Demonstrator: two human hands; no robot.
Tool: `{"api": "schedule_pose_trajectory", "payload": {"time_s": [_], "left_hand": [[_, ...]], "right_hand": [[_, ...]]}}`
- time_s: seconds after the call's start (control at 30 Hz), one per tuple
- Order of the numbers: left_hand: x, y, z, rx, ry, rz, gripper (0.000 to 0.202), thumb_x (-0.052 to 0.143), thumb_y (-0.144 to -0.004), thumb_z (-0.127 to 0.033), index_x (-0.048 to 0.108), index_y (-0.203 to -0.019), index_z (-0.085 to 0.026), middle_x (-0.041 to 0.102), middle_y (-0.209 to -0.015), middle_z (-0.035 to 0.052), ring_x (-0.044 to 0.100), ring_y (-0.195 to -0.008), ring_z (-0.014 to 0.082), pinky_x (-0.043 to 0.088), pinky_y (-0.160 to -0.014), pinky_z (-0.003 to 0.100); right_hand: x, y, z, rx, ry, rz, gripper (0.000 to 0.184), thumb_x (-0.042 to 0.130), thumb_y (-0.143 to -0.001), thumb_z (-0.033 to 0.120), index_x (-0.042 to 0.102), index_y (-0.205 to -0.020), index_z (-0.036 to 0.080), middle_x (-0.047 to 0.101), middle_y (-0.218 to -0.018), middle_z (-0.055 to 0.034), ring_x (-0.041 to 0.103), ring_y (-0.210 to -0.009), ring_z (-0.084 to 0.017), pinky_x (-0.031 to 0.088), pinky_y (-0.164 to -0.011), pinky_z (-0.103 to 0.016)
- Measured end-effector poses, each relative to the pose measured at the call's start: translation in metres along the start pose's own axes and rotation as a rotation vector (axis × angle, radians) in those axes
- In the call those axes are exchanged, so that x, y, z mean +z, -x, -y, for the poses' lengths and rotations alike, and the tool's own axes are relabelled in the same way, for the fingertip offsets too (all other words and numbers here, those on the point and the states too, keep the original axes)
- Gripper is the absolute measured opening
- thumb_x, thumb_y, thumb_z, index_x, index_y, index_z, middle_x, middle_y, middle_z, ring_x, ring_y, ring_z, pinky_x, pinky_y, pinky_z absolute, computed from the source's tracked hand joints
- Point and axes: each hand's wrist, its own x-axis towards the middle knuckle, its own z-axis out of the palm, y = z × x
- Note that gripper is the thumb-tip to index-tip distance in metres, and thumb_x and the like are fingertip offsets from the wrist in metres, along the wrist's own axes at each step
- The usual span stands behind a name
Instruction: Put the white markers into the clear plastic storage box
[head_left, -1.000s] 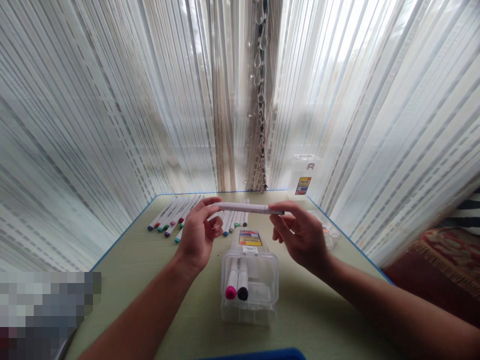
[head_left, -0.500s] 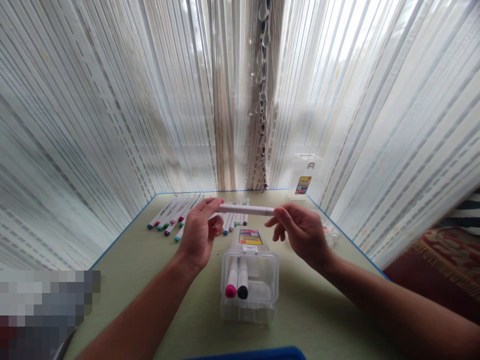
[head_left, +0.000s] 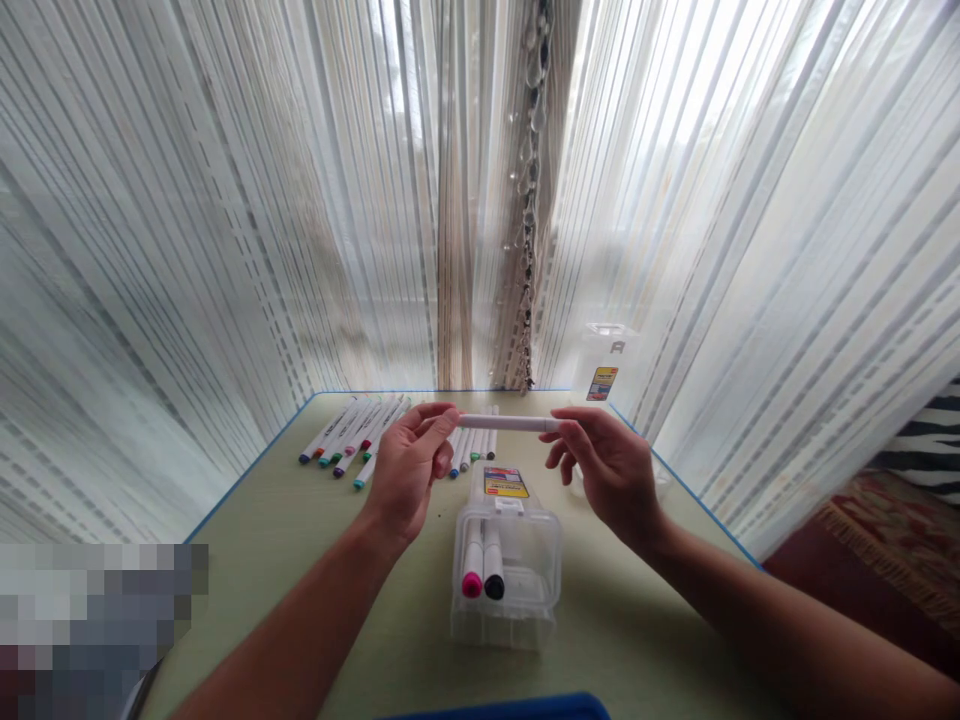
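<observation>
I hold a white marker (head_left: 504, 423) level above the table, one end in each hand. My left hand (head_left: 409, 472) pinches its left end between thumb and fingers. My right hand (head_left: 606, 467) pinches the right end with thumb and forefinger. Below them lies a clear plastic case (head_left: 508, 568) with a pink-capped marker (head_left: 472, 563) and a black-capped marker (head_left: 493, 565) inside. A row of several white markers with coloured caps (head_left: 349, 442) lies at the back left of the table, and more markers (head_left: 469, 450) lie behind my hands.
The pale green table (head_left: 300, 540) has a blue edge and is hemmed in by striped sheer curtains (head_left: 225, 250) on three sides. A clear box with a yellow label (head_left: 604, 370) stands at the back right. A bead string (head_left: 531, 200) hangs at the middle.
My right hand has slid inward along the marker, covering its dark right end. The view has shifted slightly; the marker stays level between both hands.
</observation>
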Motion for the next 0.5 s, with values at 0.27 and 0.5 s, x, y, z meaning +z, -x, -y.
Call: {"api": "schedule_pose_trajectory", "payload": {"time_s": [0.27,0.5], "left_hand": [[-0.006,-0.001,-0.006,-0.016,0.124,0.144,0.028,0.084,-0.069,-0.021,0.068,-0.092,-0.016,0.075,-0.095,0.0074,0.041,-0.046,0.0017,0.030,-0.043,0.019],[-0.008,0.001,-0.015,0.012,0.197,0.238,0.022,0.082,-0.073,-0.016,0.070,-0.092,-0.018,0.076,-0.099,0.0063,0.040,-0.048,0.0015,0.030,-0.045,0.018]], "right_hand": [[-0.006,0.009,0.012,-0.327,0.368,0.040,0.018,0.069,-0.090,0.019,0.070,-0.108,0.021,0.074,-0.080,-0.0032,0.072,-0.060,-0.017,0.059,-0.048,-0.028],[-0.012,0.002,0.036,-0.569,0.588,0.091,0.028,0.067,-0.089,0.009,0.071,-0.112,0.023,0.077,-0.097,-0.0074,0.073,-0.068,-0.016,0.062,-0.059,-0.029]]}}
